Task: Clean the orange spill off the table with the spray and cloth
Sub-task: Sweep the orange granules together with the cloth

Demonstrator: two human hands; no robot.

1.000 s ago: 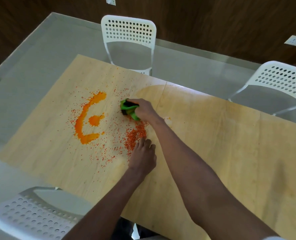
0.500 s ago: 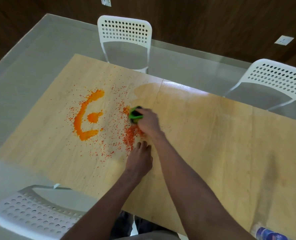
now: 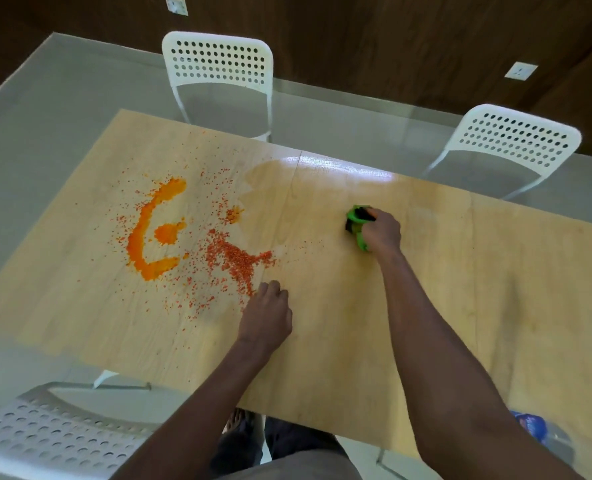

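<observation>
The orange spill (image 3: 148,237) is a thick curved smear with a blob inside it, on the left part of the wooden table (image 3: 460,289). A heap of orange-red grains (image 3: 239,261) lies just right of it, with loose grains scattered all around. My right hand (image 3: 381,233) is shut on a crumpled green cloth (image 3: 356,225) pressed to the tabletop, well to the right of the spill. My left hand (image 3: 266,317) rests palm down on the table at the near edge of the grain heap and holds nothing. The spray bottle (image 3: 531,424) shows only partly at the bottom right.
A wet, shiny patch (image 3: 322,174) spreads over the table's far middle. Two white perforated chairs (image 3: 218,64) (image 3: 509,140) stand at the far side, and another (image 3: 45,434) at the near left. The floor is grey.
My right hand has slid the green cloth from the spill's right edge far to the right, leaving a thin trail of grains. My left hand has stayed by the grain heap.
</observation>
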